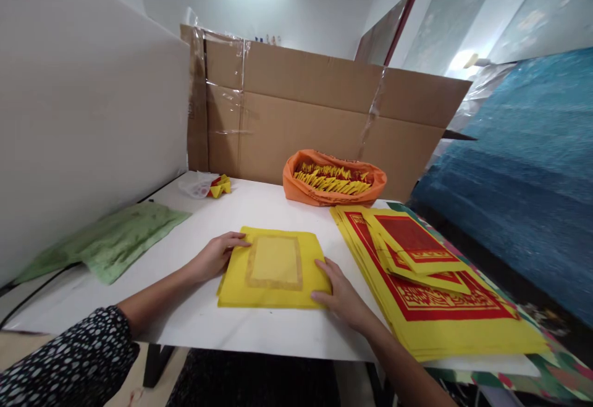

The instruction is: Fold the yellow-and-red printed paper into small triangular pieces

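A small stack of yellow sheets (pixel 276 265) lies flat on the white table, with a darker square outline showing on its top sheet. At the stack's upper left edge is my left hand (pixel 221 256), its fingertips resting on the top and the rest beside the edge. My right hand (pixel 340 289) holds the right edge, thumb and fingers apart on the yellow surface. Both hands touch the stack from opposite sides.
Large yellow sheets with red print (pixel 417 348) are piled at the right, smaller ones (pixel 414 240) on top. An orange bag (pixel 301 192) of folded yellow pieces stands at the back before cardboard (pixel 306 104). A green cloth (pixel 125 237) and plastic bag (pixel 198 186) lie left.
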`<state>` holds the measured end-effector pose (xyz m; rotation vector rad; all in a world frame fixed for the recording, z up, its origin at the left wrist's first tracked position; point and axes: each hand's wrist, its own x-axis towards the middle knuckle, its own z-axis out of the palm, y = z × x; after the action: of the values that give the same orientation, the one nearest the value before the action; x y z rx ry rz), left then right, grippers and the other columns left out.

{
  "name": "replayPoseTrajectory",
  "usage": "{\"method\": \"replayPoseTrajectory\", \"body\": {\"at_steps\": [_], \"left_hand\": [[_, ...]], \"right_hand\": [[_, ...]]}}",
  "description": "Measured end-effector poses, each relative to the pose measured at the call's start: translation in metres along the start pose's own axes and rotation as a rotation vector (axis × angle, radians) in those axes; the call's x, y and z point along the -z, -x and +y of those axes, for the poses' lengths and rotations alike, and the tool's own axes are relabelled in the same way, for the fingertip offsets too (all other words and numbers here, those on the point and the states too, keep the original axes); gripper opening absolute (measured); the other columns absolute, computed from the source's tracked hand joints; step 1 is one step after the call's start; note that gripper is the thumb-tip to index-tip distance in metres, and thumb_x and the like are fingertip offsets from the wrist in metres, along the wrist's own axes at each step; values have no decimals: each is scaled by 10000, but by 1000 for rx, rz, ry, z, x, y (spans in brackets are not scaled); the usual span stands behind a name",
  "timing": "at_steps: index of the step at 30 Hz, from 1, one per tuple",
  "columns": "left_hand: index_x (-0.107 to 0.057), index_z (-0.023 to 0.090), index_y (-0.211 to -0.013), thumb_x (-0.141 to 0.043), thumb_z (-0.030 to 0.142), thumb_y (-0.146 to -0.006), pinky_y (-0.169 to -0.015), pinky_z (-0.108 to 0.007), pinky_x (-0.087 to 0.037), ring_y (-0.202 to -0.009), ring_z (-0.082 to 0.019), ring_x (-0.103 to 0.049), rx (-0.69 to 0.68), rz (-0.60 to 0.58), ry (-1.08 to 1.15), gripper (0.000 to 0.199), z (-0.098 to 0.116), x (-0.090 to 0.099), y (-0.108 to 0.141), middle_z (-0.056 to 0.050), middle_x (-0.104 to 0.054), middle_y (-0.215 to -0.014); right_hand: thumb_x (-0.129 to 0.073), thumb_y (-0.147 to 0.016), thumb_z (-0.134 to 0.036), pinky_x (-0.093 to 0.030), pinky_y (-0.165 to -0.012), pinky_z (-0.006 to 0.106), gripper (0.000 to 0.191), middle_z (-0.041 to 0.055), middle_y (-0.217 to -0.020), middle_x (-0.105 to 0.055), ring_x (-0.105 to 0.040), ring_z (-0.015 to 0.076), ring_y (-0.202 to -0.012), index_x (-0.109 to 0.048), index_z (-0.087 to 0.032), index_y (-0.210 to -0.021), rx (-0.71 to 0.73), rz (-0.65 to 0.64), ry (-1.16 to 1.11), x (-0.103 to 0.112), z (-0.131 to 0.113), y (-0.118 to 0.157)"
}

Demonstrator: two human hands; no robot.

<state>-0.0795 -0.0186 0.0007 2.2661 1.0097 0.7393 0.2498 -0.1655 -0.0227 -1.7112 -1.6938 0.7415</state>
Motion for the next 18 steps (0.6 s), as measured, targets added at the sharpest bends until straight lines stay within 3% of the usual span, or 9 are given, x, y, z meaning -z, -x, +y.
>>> {"method": "replayPoseTrajectory", "body": {"at_steps": [5,9,12,14,16,18], "left_hand": [[-746,224,-1065,-461,306,-881,-1057,-473,-430,-1240,-309,-544,-57,-11,-96,349,-14,-7,3,-97,-585,-1345],[-708,226,-1144,-501,216,-854,-1107,-526,-364,-1358,-316,-413,-125,1,-151,356,-14,-13,8,-83,-564,-1374],[-691,197,-1176,-477,211,-896,-1121,-526,-344,-1360,-316,-409,-177,-17,-202,353,8,-14,19,-127,-547,-1382],[-662,201,-1220,-448,249,-949,-1105,-457,-389,-1299,-274,-495,-245,-144,-211,349,28,-15,29,-131,-538,-1390],[-626,220,-1266,-539,348,-935,-1074,-404,-430,-1258,-258,-537,-323,-263,-204,365,46,-16,38,-113,-556,-1376],[-620,221,-1272,-636,414,-876,-1045,-388,-456,-1228,-269,-562,-361,-282,-216,440,56,-18,45,-116,-573,-1357]], "right_hand": [[-803,-646,-378,-214,-1149,545,878,146,-1585,-189,-211,353,-1440,-431,-244,-1431,-16,-79,121,-7,4,11],[-821,-646,-394,-257,-1124,552,785,163,-1577,-222,-247,366,-1420,-532,-213,-1353,79,-26,217,-2,1,15],[-802,-696,-407,-283,-1102,553,633,160,-1524,-357,-312,360,-1394,-612,-204,-1265,192,-19,322,4,-1,18],[-766,-754,-400,-320,-1075,539,540,144,-1435,-493,-412,337,-1341,-629,-222,-1245,265,-62,359,7,-1,19],[-725,-806,-381,-358,-1044,514,460,126,-1343,-589,-506,309,-1269,-639,-239,-1235,336,-90,370,9,0,20],[-707,-828,-371,-382,-1014,501,403,119,-1296,-627,-555,301,-1220,-658,-246,-1207,395,-73,379,9,2,19]]}}
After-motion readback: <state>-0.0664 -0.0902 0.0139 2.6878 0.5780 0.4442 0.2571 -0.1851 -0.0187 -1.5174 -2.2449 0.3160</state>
